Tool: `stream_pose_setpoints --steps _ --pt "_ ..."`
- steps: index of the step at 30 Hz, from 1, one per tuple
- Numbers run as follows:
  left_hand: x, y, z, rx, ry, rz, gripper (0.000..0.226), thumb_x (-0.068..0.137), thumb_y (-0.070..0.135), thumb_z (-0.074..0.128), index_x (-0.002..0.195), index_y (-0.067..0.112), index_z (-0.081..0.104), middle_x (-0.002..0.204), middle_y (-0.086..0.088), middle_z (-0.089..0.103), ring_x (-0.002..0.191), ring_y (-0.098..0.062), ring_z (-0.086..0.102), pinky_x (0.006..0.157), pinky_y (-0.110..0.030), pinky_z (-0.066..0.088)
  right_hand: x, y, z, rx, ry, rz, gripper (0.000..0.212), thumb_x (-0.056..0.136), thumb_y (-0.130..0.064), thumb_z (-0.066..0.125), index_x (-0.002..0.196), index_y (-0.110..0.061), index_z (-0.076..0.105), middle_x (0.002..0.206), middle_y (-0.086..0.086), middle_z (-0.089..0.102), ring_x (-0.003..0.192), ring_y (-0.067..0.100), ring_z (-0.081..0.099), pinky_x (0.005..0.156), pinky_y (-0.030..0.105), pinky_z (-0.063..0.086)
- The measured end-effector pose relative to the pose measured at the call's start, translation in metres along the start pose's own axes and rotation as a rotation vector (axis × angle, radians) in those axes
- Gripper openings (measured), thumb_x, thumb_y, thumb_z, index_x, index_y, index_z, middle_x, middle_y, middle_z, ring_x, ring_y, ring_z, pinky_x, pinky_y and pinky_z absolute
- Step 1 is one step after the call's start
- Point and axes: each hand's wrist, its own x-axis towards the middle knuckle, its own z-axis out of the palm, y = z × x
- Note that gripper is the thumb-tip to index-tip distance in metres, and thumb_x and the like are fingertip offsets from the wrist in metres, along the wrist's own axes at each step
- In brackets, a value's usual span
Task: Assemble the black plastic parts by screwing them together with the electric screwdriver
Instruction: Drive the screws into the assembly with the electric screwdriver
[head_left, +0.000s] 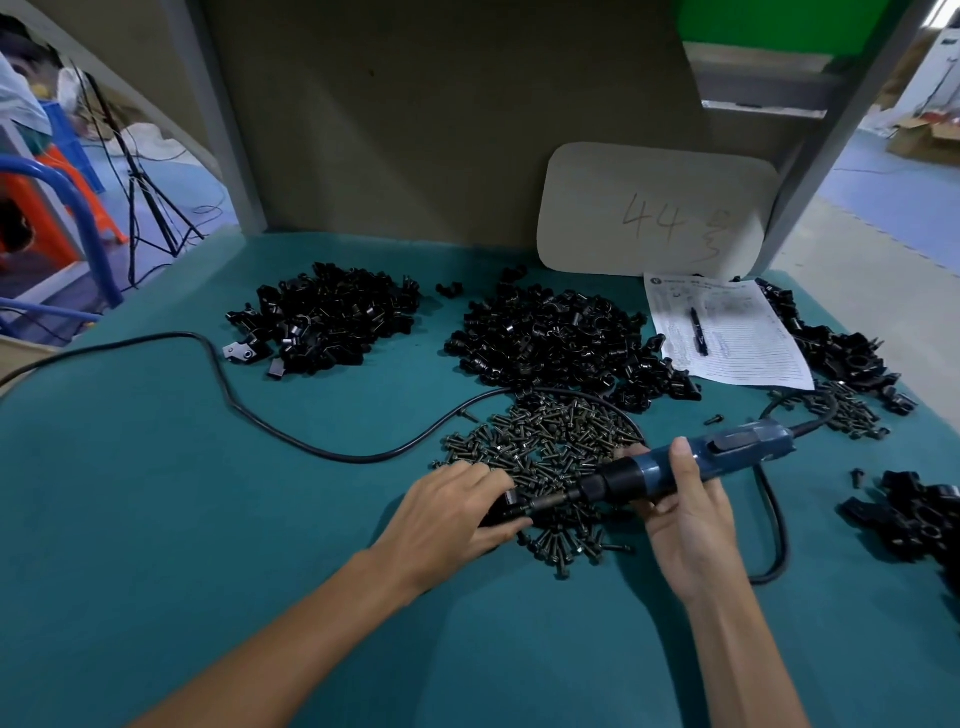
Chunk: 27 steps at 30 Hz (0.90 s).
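1. Fingers of the right hand (685, 525) wrap round the blue barrel of the electric screwdriver (701, 460), thumb over the top. The tool lies almost level, with its bit pointing left.
2. The left hand (452, 514) lies palm down, fingers curled over a black plastic part (501, 512) that it holds against the bench (208, 519). The bit tip meets this part at the fingertips.
3. Both hands work over a loose pile of screws (545, 441), which spreads under the tool and behind it.
4. A black cord (291, 441) snakes across the teal bench from the screws to the left edge.
5. Further back sit a left heap of parts (327, 322) and a middle heap of parts (545, 338), the middle one reaching the screws.
6. Right of the middle heap lies a printed sheet (727, 332) with a pen (698, 332) on it.
7. A pale card (654, 213) marked "44" leans on the back panel.
8. At the near right edge lies a cluster of black pieces (919, 519).
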Motion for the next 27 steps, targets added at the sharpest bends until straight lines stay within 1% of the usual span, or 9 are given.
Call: stream_pose_setpoints --steps 3,5,7,9,10,14,18,23,27 --pt "0.001 0.002 -0.002 -0.002 -0.006 -0.02 0.034 0.094 0.053 0.058 0.095 0.019 0.06 0.084 0.008 0.059 0.071 -0.009 0.043 0.063 -0.021 0.033 -0.002 0.0 -0.001 0.149 -0.004 0.009 0.042 0.088 -0.03 0.07 0.122 -0.013 0.053 0.122 0.013 0.073 0.114 0.027 0.071 0.091 0.045 0.061" --pt "0.002 0.003 -0.002 -0.006 -0.013 -0.035 0.034 0.095 0.053 0.058 0.094 0.019 0.058 0.083 0.008 0.058 0.072 -0.007 0.04 0.062 -0.021 0.032 -0.002 0.0 0.0 0.2 0.009 0.018 0.035 0.087 -0.028 0.07 0.114 -0.013 0.053 0.111 0.01 0.073 0.106 0.025 0.073 0.084 0.043 0.063" --pt "0.002 0.003 -0.003 -0.009 -0.03 -0.037 0.034 0.096 0.053 0.057 0.094 0.019 0.058 0.083 0.008 0.058 0.072 -0.008 0.042 0.062 -0.022 0.034 -0.002 -0.001 0.003 0.232 0.042 0.039 0.047 0.087 -0.041 0.067 0.121 -0.012 0.051 0.11 0.009 0.069 0.104 0.024 0.072 0.089 0.043 0.061" --pt "0.002 0.003 -0.003 -0.018 -0.032 -0.039 0.034 0.096 0.053 0.057 0.094 0.019 0.058 0.083 0.008 0.057 0.071 -0.01 0.045 0.061 -0.023 0.037 -0.003 -0.003 0.006 0.228 0.064 0.079 0.071 0.084 -0.063 0.056 0.135 -0.015 0.047 0.119 0.009 0.064 0.117 0.023 0.067 0.099 0.043 0.054" --pt "0.002 0.003 -0.003 -0.02 -0.029 -0.038 0.034 0.096 0.053 0.057 0.093 0.019 0.058 0.082 0.008 0.057 0.07 -0.01 0.045 0.06 -0.023 0.038 -0.002 -0.004 0.007 0.224 0.068 0.09 0.074 0.085 -0.068 0.051 0.137 -0.016 0.045 0.123 0.009 0.063 0.121 0.023 0.065 0.1 0.042 0.053" --pt "0.002 0.004 -0.003 -0.022 -0.031 -0.025 0.033 0.096 0.051 0.058 0.092 0.018 0.058 0.081 0.007 0.057 0.069 -0.012 0.047 0.059 -0.025 0.041 0.001 -0.001 0.005 0.264 0.108 0.096 0.058 0.103 -0.058 0.044 0.14 -0.014 0.044 0.121 0.01 0.06 0.116 0.024 0.066 0.093 0.039 0.056" --pt "0.002 0.004 -0.003 -0.022 -0.007 -0.015 0.031 0.093 0.05 0.061 0.09 0.018 0.058 0.079 0.008 0.057 0.068 -0.009 0.042 0.059 -0.021 0.036 0.003 -0.001 0.007 0.258 0.135 0.089 0.068 0.105 -0.053 0.043 0.153 -0.006 0.034 0.124 0.015 0.057 0.132 0.035 0.057 0.11 0.049 0.047" --pt "0.002 0.003 -0.002 -0.017 0.006 -0.007 0.031 0.093 0.049 0.061 0.09 0.019 0.058 0.079 0.008 0.056 0.07 -0.007 0.036 0.06 -0.021 0.032 0.001 0.0 0.007 0.228 0.12 0.08 0.047 0.105 -0.054 0.043 0.132 -0.015 0.046 0.118 0.01 0.059 0.116 0.027 0.065 0.099 0.044 0.053" --pt "0.002 0.003 -0.002 -0.018 -0.004 -0.006 0.032 0.094 0.05 0.059 0.091 0.019 0.057 0.079 0.008 0.055 0.069 -0.008 0.037 0.06 -0.021 0.033 0.001 -0.001 0.009 0.194 0.111 0.093 0.044 0.106 -0.053 0.042 0.128 -0.016 0.048 0.119 0.01 0.059 0.116 0.027 0.065 0.099 0.044 0.053"
